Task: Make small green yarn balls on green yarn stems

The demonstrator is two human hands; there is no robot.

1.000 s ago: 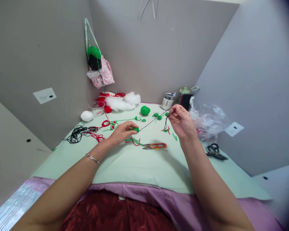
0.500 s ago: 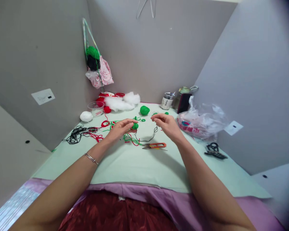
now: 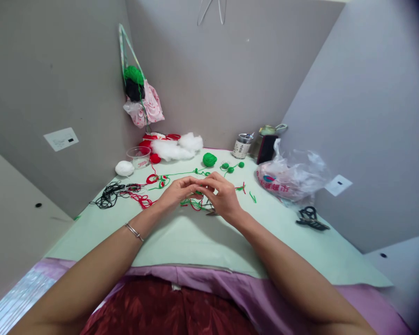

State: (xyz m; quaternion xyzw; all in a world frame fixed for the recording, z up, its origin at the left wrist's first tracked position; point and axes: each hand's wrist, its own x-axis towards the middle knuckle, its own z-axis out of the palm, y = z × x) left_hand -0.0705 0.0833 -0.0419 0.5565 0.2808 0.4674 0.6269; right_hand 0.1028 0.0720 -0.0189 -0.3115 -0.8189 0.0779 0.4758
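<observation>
My left hand (image 3: 179, 191) and my right hand (image 3: 220, 194) meet over the pale green mat (image 3: 202, 237), fingertips pinched together. Between them sits a small green yarn piece, almost hidden by the fingers. My left hand pinches it; my right hand's fingers are closed against it, and what they hold is too small to make out. Loose green and red strands (image 3: 192, 204) lie just under the hands. The orange snips are mostly covered by my right hand.
A green yarn ball (image 3: 209, 159), small green balls (image 3: 230, 166), red yarn loops (image 3: 152, 178), a black thread tangle (image 3: 110, 193), white stuffing (image 3: 176, 146), a clear cup (image 3: 138, 157), a tin (image 3: 242, 146), a plastic bag (image 3: 291, 177) and a black clip (image 3: 310, 218) ring the mat. Grey walls close in.
My right hand came down and leftward from a raised pull on a dark thread to meet my left hand, and it covers the orange snips. The left hand barely moved.
</observation>
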